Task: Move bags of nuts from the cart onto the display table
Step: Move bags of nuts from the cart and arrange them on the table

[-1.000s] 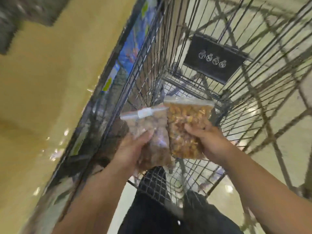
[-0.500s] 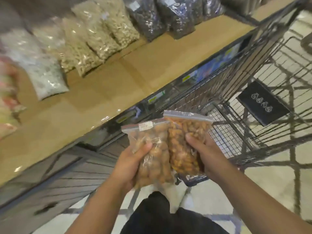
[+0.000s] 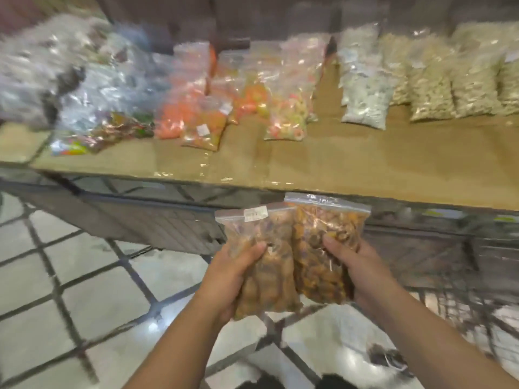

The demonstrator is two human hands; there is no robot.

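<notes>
Head cam: table (image 3: pixel 365 175) ahead, front strip bare. Left hand (image 3: pixel 233 276) grips one nut bag (image 3: pixel 266 265), right hand (image 3: pixel 362 270) another (image 3: pixel 323 248), both below the edge. Slick plastic, so either could slip or snag the edge going up.

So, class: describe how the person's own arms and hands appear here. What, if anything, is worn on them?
Both forearms are bare as far as the picture shows: no sleeves or gloves. The left hand and right hand show no rings, and no watch or bracelet shows on either wrist.
</notes>
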